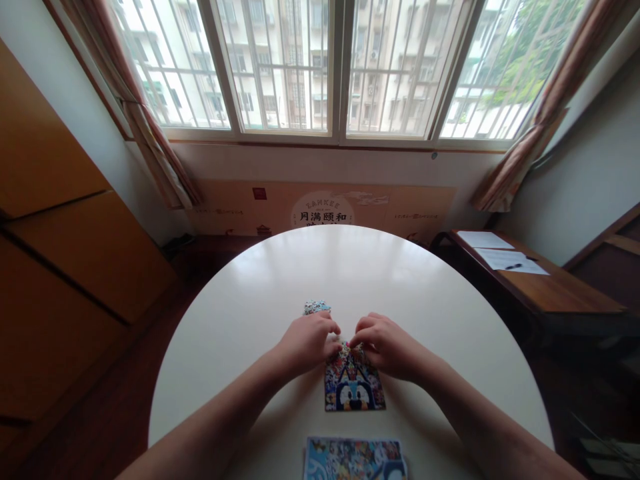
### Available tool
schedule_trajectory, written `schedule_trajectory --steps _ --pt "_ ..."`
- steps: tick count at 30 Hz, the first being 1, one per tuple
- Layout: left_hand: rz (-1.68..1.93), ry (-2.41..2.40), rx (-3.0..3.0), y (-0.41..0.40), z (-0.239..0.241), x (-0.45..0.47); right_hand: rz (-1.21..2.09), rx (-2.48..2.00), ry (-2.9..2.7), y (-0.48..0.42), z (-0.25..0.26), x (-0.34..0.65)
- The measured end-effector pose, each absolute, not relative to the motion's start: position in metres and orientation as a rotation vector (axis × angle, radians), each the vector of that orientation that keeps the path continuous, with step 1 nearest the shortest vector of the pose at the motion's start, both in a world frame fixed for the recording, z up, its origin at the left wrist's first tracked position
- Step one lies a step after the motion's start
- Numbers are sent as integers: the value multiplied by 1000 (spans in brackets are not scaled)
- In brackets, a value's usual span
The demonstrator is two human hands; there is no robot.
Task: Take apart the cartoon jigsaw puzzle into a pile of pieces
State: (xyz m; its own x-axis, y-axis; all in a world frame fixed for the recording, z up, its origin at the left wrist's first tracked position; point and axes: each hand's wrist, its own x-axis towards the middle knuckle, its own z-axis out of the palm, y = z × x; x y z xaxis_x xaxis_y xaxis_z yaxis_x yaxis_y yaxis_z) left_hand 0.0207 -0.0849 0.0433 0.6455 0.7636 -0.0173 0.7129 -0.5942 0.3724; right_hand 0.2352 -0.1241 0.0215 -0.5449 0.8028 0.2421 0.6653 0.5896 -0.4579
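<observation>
A partly assembled jigsaw puzzle (355, 393) lies on the white round table, showing a blue cartoon dog's face amid a crowded, colourful pattern. At its upper edge my right hand (384, 341) pinches a small pink puzzle piece (349, 344) at the fingertips. Facing it from the other side, my left hand (309, 341) rests by the puzzle's upper left corner, its thumb and forefinger apart with nothing visible between them. Just beyond the left hand is a small heap of loose puzzle pieces (316, 307). Parts of the puzzle's top edge are hidden behind my fingers.
A printed picture sheet or box (355, 457) with similar artwork lies nearest me on the table (225, 333). To the right stands a wooden side table (570, 283) with papers (510, 260) and dark pens. A barred window (340, 67) with curtains is ahead; wooden cabinets (65, 267) stand left.
</observation>
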Motion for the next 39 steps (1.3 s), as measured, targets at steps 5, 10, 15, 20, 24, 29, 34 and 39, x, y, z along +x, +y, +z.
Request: schedule_trajectory --steps 5,10,15,20,24,29,34,39 --pt "179 1171 2500 -84 40 25 433 -1162 -2436 -127 26 236" --pt "180 1193 2448 -82 39 25 448 -1168 -2459 -127 27 236" --pt "227 1195 2430 -83 40 25 466 -1175 -2448 -126 26 236" --pt "290 1157 2343 -81 36 24 475 -1189 -2437 -126 25 235" --pt "346 1099 2202 -74 33 23 486 -1194 -2441 -126 26 235" --pt "583 1114 1987 -54 35 5 485 -1194 -2443 -126 26 235" --pt "840 1314 1859 -23 31 -26 490 -1190 -2445 -126 25 234" --pt "872 1365 1806 -12 18 -29 496 -1181 -2444 -125 25 234"
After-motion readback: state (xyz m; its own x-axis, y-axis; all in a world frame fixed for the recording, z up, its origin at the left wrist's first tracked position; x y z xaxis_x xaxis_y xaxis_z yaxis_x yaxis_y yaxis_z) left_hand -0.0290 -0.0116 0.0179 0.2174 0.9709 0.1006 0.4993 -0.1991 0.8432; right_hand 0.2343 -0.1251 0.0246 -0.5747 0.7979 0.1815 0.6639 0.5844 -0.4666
